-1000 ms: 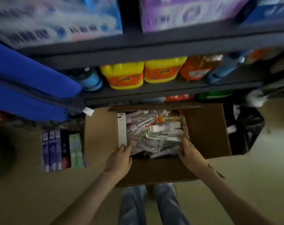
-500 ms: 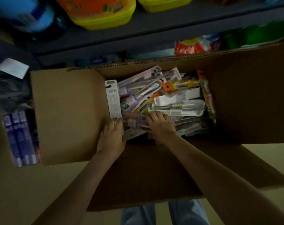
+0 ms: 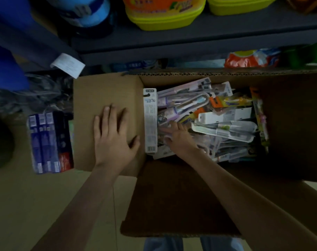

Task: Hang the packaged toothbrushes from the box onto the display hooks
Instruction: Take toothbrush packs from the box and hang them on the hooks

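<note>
An open cardboard box [image 3: 181, 196] stands on the floor below me, filled with several packaged toothbrushes [image 3: 217, 122] lying in a loose pile. One white pack [image 3: 150, 120] stands on edge against the box's left wall. My left hand [image 3: 112, 138] lies flat, fingers spread, on the box's left flap [image 3: 103, 91]. My right hand [image 3: 179, 138] reaches into the pile with its fingers among the packs near the left side; whether it grips one is hidden. No display hooks are in view.
Grey shelving [image 3: 190, 38] rises just behind the box, carrying yellow detergent jugs [image 3: 163, 13] and an orange bag [image 3: 244, 58]. Boxed toothpaste [image 3: 49, 142] lies on the floor to the left. A blue bundle [image 3: 7, 51] with a white tag [image 3: 68, 65] sits at far left.
My left hand left the box's edge and now rests flat on the left flap. My right hand pushed a little deeper into the packs. The camera came closer to the box.
</note>
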Demonstrator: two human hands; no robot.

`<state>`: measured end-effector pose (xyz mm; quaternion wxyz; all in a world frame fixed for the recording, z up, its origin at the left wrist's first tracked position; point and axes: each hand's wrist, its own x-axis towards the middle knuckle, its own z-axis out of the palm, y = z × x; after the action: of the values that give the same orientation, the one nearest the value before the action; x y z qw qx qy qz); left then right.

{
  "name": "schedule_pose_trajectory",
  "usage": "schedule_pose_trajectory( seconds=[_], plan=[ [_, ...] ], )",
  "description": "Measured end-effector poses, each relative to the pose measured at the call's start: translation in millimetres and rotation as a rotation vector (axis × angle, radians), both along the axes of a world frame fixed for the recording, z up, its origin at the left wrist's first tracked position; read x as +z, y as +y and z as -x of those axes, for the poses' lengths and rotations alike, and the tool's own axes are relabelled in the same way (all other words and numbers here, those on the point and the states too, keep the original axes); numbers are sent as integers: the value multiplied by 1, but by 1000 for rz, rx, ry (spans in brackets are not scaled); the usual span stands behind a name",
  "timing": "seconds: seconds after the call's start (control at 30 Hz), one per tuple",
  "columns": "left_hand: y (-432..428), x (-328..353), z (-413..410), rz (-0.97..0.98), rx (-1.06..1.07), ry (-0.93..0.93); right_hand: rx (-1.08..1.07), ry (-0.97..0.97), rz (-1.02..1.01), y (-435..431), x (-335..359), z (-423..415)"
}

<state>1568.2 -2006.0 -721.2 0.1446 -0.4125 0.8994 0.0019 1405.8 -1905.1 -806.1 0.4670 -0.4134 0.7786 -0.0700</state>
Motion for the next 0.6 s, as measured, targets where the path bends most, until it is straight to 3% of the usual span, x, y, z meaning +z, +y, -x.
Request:
schedule_pose_trajectory(
  seconds=[0.13,0.2,0.3,0.43,0.6],
  plan=[
    [-3,-23,-13,-9,-30,69,-443,-360,-40,-41,-28,-41],
    [-3,-32,-18,3,-33,135,-606,-410,-32,-53,-42,-56],
    [-3,-37,-21,-5,-39,213,-563,-223,-40,-58,-55,-60],
    [-2,-31,-17,-51,-13,185,-585,-397,-41,-50,-43,-47],
    [0,-11,-7,-130,47,196,-518,-540,-22,-27,19,-15]
  ],
)
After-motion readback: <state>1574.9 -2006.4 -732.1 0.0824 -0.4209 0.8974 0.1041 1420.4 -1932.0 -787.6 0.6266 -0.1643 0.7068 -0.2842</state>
